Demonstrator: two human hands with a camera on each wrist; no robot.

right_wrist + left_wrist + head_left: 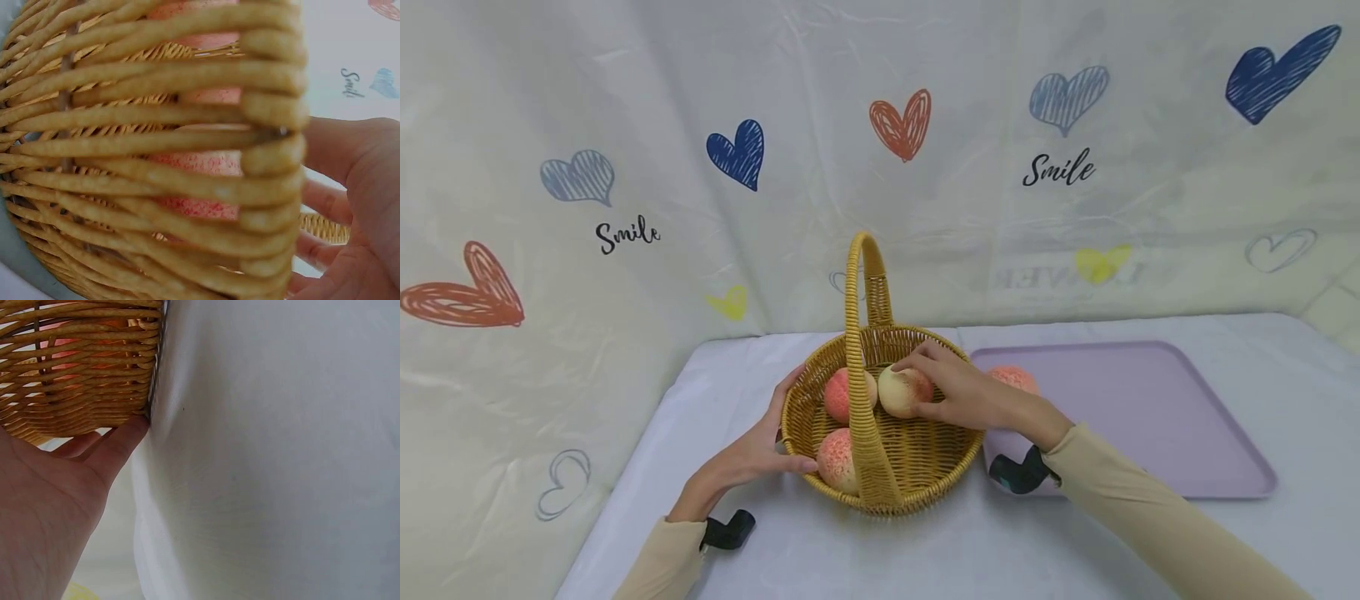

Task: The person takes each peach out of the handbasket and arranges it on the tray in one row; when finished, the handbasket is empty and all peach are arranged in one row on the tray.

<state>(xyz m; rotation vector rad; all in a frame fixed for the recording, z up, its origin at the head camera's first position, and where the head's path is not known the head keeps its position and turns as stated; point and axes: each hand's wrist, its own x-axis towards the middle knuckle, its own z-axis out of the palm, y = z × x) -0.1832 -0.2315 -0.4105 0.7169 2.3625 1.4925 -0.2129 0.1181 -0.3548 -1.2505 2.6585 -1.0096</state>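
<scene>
A round wicker basket (951, 483) with a tall arched handle holds several peaches. My left hand (752, 450) rests against its left side, thumb at the front rim and fingers spread along the outer wall. Seen from the left wrist, the fingers (115, 450) lie fairly straight, touching the wall low down near the table. Reaching over the right rim, my right hand (958, 392) pinches a pale peach (897, 393) between thumb and fingers inside the basket. A pink peach (837, 395) and a speckled peach (833, 458) lie to the left, partly behind the handle.
On the right lies a lilac tray (1150, 417), with another peach (1013, 378) at its left end, partly hidden by my right forearm. A white cloth covers the table (925, 558). Behind hangs a white curtain (820, 67) printed with hearts.
</scene>
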